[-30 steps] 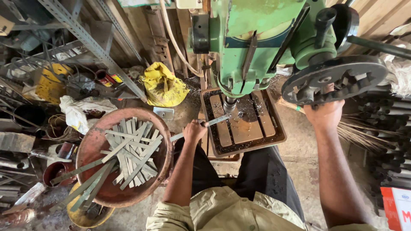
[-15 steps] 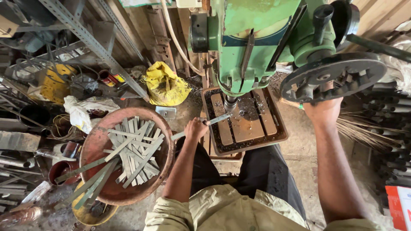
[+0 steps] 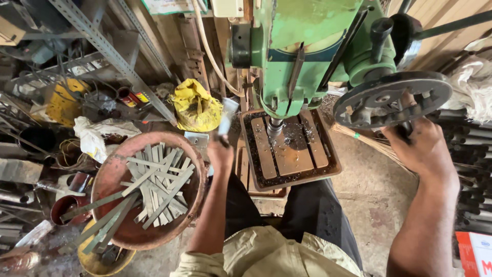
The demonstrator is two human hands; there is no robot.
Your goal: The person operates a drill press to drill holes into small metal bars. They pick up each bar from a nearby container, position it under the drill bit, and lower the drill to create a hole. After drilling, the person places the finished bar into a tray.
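Note:
A green drill press (image 3: 312, 56) stands before me, its bit over a square work table (image 3: 328, 169) strewn with metal chips. My left hand (image 3: 220, 153) holds a flat metal strip (image 3: 226, 115), blurred, lifted upright to the left of the press table. My right hand (image 3: 417, 149) grips the handle of the dark feed wheel (image 3: 392, 97) on the machine's right. A rusty round pan (image 3: 110, 177) at my left holds several flat metal strips (image 3: 156, 184), some poking over its rim.
A yellow bag (image 3: 195, 105) lies behind the pan. Angle-iron shelving (image 3: 110, 54), cans, cables and scrap crowd the left side. Dark rods (image 3: 469, 169) are stacked at the right, above a red and white box (image 3: 474, 254). A straw broom (image 3: 364, 141) leans by the table.
My left hand has pulled the strip off the press table and swung it up and to the left. My right hand stays on the feed wheel.

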